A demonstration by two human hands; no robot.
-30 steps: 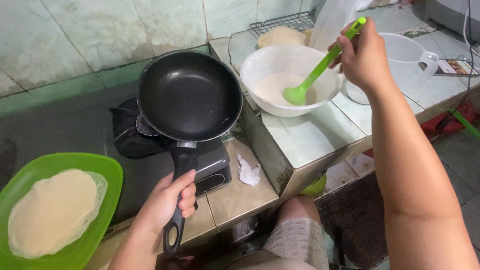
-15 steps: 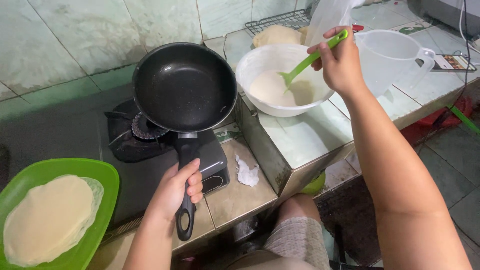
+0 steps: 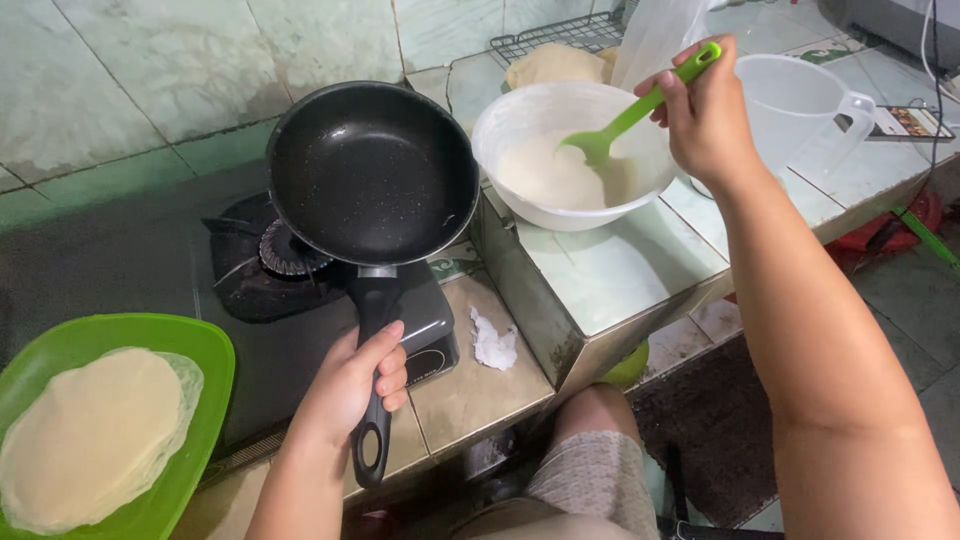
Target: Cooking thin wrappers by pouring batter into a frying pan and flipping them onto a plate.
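Your left hand [image 3: 350, 385] has its fingers wrapped tight on the handle of the round black nonstick frying pan [image 3: 372, 172], held over the gas burner [image 3: 285, 250]. Your right hand [image 3: 705, 120] pinches the green plastic ladle [image 3: 635, 108], dipped in smooth pale batter in the round white plastic bowl [image 3: 575, 155].

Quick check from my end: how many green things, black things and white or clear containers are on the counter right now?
Green: 2, the ladle held in the right hand and the plate of thin crepes.
Black: 2, the frying pan gripped by the left hand and the gas stove.
White or clear containers: 2, the batter bowl and the clear jug.
Total: 6
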